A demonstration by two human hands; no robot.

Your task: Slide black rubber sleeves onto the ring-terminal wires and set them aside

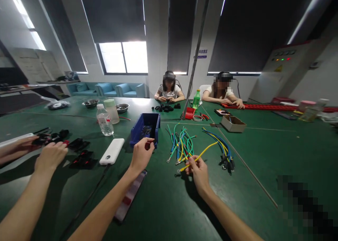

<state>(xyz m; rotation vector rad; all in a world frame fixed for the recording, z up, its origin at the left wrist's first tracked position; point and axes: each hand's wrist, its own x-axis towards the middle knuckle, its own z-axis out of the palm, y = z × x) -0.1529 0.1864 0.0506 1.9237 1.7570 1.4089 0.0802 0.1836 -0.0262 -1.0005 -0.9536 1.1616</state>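
Observation:
A yellow wire [206, 150] with a ring terminal at its near end is pinched between the thumb and fingers of my right hand [198, 171]. My left hand [142, 153] is at the near edge of a blue bin [135, 132], its fingers curled together. What they hold, if anything, is too small to make out. Small dark pieces [146, 131] lie in the bin. Just beyond my right hand a loose pile of green, blue and yellow wires [182, 142] lies on the table. To its right rests a bundle of blue and yellow wires [223, 146] with black ends.
A co-worker's hands [51, 154] handle black parts at the left. A white power bank [112, 151], a phone [131, 197] and a water bottle [105, 121] stand or lie near my left arm. A cardboard box [233, 125] sits beyond the bundle. Two people sit across the table.

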